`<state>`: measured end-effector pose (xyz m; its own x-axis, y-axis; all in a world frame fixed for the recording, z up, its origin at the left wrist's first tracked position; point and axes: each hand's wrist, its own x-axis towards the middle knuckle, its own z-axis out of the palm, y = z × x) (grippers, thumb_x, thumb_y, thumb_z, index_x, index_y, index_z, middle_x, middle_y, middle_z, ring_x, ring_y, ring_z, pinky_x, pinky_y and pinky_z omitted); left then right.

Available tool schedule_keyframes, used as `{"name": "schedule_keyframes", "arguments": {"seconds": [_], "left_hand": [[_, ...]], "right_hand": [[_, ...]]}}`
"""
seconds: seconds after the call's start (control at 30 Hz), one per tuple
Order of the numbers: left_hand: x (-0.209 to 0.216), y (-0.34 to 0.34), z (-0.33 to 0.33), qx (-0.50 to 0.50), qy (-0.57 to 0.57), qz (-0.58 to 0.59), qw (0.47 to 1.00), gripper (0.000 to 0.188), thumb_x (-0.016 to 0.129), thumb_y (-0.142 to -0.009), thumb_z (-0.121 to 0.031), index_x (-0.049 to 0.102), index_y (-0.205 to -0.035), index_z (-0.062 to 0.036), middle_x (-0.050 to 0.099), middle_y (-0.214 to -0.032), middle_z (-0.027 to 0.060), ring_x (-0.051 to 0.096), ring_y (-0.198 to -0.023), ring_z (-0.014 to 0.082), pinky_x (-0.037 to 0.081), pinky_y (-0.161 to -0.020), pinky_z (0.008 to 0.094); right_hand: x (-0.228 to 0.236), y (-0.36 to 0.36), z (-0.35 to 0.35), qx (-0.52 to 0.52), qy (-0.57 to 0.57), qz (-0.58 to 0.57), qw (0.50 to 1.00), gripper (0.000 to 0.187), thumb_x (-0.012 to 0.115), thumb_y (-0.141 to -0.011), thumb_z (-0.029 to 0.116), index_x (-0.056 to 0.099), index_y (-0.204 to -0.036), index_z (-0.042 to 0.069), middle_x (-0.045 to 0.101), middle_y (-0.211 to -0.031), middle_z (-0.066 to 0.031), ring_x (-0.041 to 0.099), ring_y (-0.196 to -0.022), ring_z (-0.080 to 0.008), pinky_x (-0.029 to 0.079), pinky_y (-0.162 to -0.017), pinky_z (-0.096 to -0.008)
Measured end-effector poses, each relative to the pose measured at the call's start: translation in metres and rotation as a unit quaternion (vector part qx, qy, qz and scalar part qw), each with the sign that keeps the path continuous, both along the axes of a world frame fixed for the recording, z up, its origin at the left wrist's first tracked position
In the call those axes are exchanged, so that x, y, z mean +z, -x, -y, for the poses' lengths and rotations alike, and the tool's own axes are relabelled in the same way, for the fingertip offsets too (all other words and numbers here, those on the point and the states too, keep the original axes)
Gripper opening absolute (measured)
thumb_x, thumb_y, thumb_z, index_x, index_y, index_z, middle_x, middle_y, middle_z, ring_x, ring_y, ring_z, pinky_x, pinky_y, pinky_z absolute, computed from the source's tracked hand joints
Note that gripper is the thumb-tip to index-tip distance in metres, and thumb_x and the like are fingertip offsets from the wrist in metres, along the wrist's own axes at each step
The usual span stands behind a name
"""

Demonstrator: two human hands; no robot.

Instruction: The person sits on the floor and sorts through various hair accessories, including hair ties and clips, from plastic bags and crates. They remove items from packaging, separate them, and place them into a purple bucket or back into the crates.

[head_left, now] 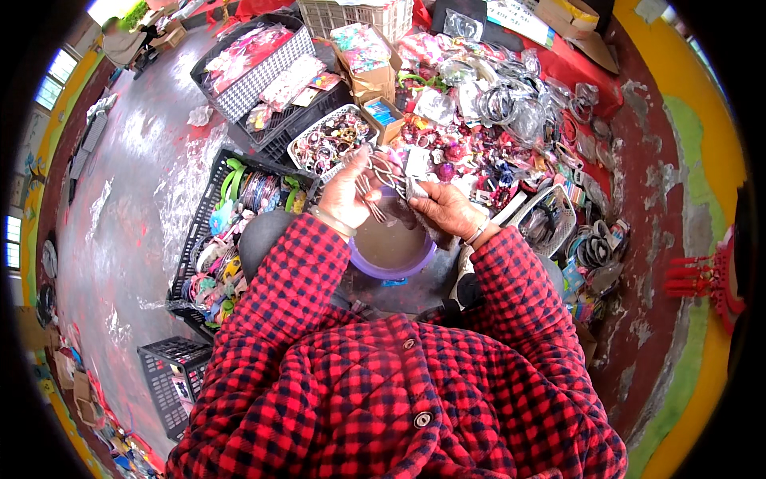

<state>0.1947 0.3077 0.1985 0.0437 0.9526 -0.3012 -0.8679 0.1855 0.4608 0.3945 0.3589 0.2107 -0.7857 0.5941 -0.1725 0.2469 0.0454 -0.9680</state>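
1. Above the round purple plastic basin (373,270), clock centred on it, 12 pointing away from the person: a bunch of thin, brownish-silver looped bands (381,177), held up between two bare hands. Bands lie toward 11 to 12 o'clock; some ends hang over the basin.

2. Left hand (345,196), 10 to 11 o'clock: grip closed on the bunch, several loops fanned past the fingers.

3. Right hand (448,209), 2 o'clock: narrow pinch, thumb against fingers, on a limp grey piece (415,190), apparently cloth. Too small to tell if it presses on the bands.

4. Basin holds murky brown water (391,242).

5. Around: white plastic basket of small coloured bands (294,152) at 11; black lattice crate of bright headbands (194,239) at 9; mixed mound of pink and purple ornaments (447,154) at 1; white oval basket of dark bands (565,235) near 3.

6. Handling, my judgement: step looks like wiping. Keep left grip firm near one end; draw the cloth lightly along one band at a time. Turn the bunch so inner curves get reached. Stay above the basin for drips. Hard pulling could bend or tangle the loops.
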Motion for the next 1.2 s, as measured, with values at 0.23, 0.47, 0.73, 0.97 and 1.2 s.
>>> {"name": "schedule_keyframes", "arguments": {"seconds": [0.23,0.47,0.73,0.97,1.2], "left_hand": [[-0.005,-0.006,0.002,-0.01,-0.007,-0.026,1.0,0.02,0.051,-0.089,-0.021,0.056,-0.1,-0.005,0.063,-0.085,0.0068,0.06,-0.072,0.0145,0.035,-0.047,0.0204],[0.007,0.003,0.002,0.036,-0.022,-0.024,0.999,0.02,0.049,-0.091,-0.021,0.055,-0.094,-0.0021,0.058,-0.077,0.0083,0.056,-0.07,0.0173,0.036,-0.046,0.0209],[0.001,0.023,0.0,0.038,-0.109,-0.012,0.993,0.019,0.049,-0.09,-0.023,0.052,-0.09,-0.0038,0.052,-0.077,0.0052,0.053,-0.079,0.0178,0.039,-0.047,0.0188],[0.03,-0.003,0.008,0.054,-0.069,-0.347,0.934,0.011,0.057,-0.086,-0.016,0.057,-0.087,-0.0048,0.059,-0.074,0.0032,0.057,-0.064,0.0108,0.04,-0.046,0.0193],[-0.002,-0.017,0.005,-0.019,-0.134,-0.428,0.893,0.005,0.063,-0.079,-0.005,0.062,-0.081,-0.0007,0.058,-0.066,0.0007,0.053,-0.059,0.0068,0.042,-0.054,0.0203]], "right_hand": [[-0.015,0.003,-0.001,0.004,-0.23,0.048,0.972,0.016,0.056,-0.086,0.018,0.056,-0.084,0.003,0.051,-0.063,-0.0118,0.047,-0.056,-0.0166,0.041,-0.055,-0.0317],[-0.014,0.0,-0.003,0.009,-0.342,0.073,0.937,0.019,0.057,-0.083,0.022,0.052,-0.079,0.004,0.053,-0.067,-0.0174,0.054,-0.065,-0.0348,0.043,-0.059,-0.038],[-0.019,-0.012,-0.018,0.022,-0.298,0.304,0.905,0.026,0.054,-0.082,0.031,0.061,-0.088,0.006,0.061,-0.081,-0.0186,0.06,-0.078,-0.0352,0.047,-0.069,-0.0413],[0.003,-0.046,-0.044,-0.221,0.06,-0.148,0.962,0.021,0.053,-0.089,0.02,0.063,-0.095,0.003,0.061,-0.076,0.0015,0.054,-0.067,-0.0058,0.044,-0.06,-0.0211],[0.047,-0.032,-0.016,-0.259,-0.57,0.114,0.771,0.02,0.067,-0.071,0.025,0.067,-0.086,0.012,0.06,-0.107,-0.0005,0.049,-0.097,-0.0248,0.034,-0.083,-0.0391]]}}
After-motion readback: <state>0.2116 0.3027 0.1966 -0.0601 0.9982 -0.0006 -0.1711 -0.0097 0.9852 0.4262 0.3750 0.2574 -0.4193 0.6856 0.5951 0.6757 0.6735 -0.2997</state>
